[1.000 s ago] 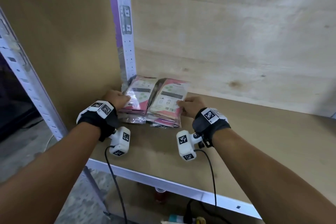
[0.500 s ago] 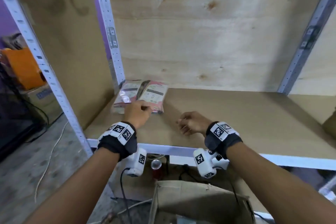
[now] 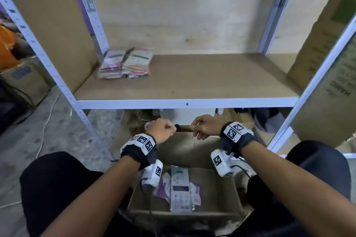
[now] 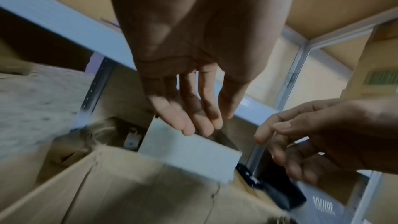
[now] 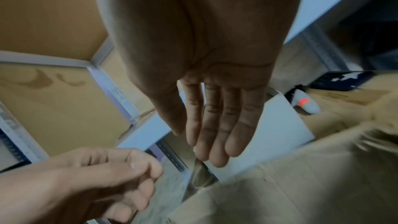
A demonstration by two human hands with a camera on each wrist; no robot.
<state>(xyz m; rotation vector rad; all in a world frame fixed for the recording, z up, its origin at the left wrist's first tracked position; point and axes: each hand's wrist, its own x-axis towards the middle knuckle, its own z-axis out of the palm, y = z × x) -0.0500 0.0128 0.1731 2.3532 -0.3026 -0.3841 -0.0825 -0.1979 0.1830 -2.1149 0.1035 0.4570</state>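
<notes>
Two side-by-side stacks of pink and white packets lie at the back left corner of the wooden shelf board. Below me an open cardboard box holds a few more packets. My left hand and right hand hover close together over the box's far flap, under the shelf's front rail. Neither holds anything. In the left wrist view the left hand has relaxed, nearly straight fingers. In the right wrist view the right hand looks the same.
A white box and dark items sit under the shelf behind the carton. A tall cardboard box stands at the right, brown cartons at the left. White steel uprights frame the shelf. A white cable runs across the floor.
Both hands let go of the packet stacks on the shelf and drew back and down to the open box. My view pulled away and dropped with them.
</notes>
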